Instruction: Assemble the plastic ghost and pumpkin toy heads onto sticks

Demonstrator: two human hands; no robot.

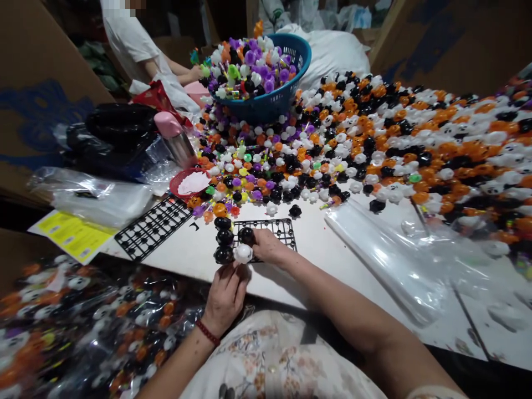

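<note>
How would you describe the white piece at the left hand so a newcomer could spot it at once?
On the white table, find the black grid beneath the right hand. By its near edge, at the fingertips of the left hand, is a round white piece. Unlike the glossy black pieces immediately around it, it is white.

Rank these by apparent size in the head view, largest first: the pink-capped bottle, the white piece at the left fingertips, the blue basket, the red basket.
1. Blue basket
2. Pink-capped bottle
3. Red basket
4. White piece
</note>
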